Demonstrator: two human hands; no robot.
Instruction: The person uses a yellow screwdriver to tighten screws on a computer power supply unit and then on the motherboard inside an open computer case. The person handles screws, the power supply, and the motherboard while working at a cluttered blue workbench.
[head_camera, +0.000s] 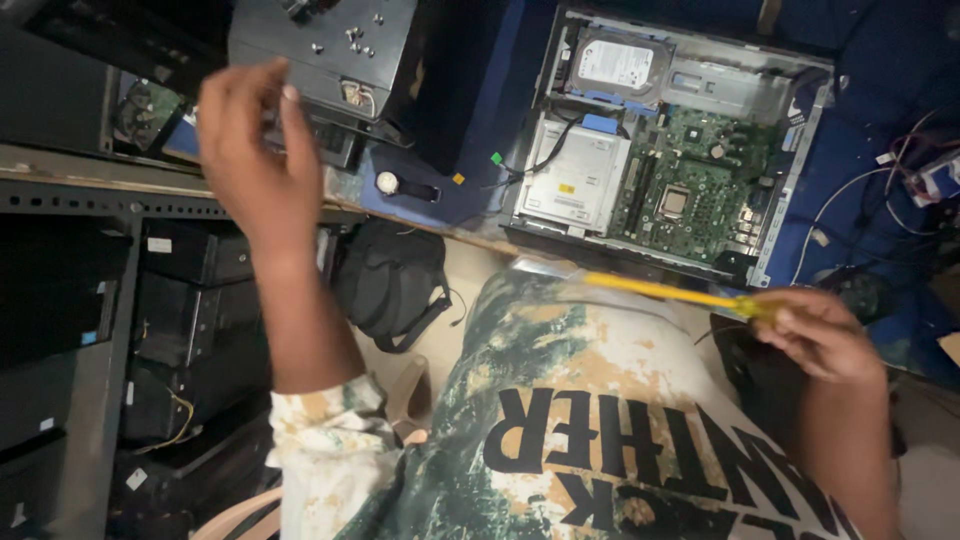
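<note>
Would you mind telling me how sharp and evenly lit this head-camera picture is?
Head view: the left hand is motion-blurred, the right hand and its yellow tool slightly soft; the open computer case is sharp and brightly lit; the shelves at lower left sit in deep shadow.

A wristwatch (389, 183) lies on the blue bench, a black backpack (392, 280) below, loose white cables (850, 200) at right

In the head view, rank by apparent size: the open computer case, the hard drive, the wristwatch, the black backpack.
1. Computer case
2. Backpack, though it lies lower, on the floor
3. Hard drive
4. Wristwatch
</note>
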